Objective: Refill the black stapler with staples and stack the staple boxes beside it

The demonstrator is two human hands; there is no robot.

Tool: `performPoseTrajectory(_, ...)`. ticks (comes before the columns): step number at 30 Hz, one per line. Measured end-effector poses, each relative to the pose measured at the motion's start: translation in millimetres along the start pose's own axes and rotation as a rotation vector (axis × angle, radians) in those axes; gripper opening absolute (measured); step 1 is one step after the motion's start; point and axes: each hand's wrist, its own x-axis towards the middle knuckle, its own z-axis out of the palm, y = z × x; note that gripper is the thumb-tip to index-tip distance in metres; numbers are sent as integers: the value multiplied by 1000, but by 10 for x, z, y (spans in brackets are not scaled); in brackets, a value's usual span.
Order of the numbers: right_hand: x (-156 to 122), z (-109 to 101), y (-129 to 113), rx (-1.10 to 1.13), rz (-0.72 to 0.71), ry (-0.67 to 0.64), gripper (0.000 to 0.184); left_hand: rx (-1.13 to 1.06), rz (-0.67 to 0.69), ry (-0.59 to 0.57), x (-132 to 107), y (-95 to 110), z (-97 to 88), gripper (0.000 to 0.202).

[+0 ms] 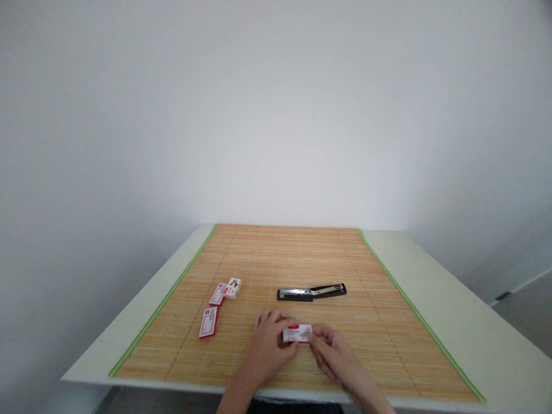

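We pinched a small box [297, 333] between left hand [269, 344] and right hand [334, 353], gripping both ends to steady it; the stapler [311, 292] lay open just beyond our fingertips

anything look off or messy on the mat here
The black stapler lies swung fully open, flat on the bamboo mat. Three small staple boxes sit scattered at mixed angles on the left. Both hands hold a fourth box.
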Motion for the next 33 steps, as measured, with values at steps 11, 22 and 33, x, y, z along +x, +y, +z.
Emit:
performPoseTrajectory(11,57,-186,-172,-555,-267,75,56,-19,-73,-24,-103,-274,-231,35)
performPoseTrajectory(22,-80,-429,-269,-747,-286,135,43,-29,-66,-11,-133,-341,-244,32)
performPoseTrajectory(33,203,284,-868,-1341,-358,-133,18,-28,-47,-7,-139,-331,-258,33)
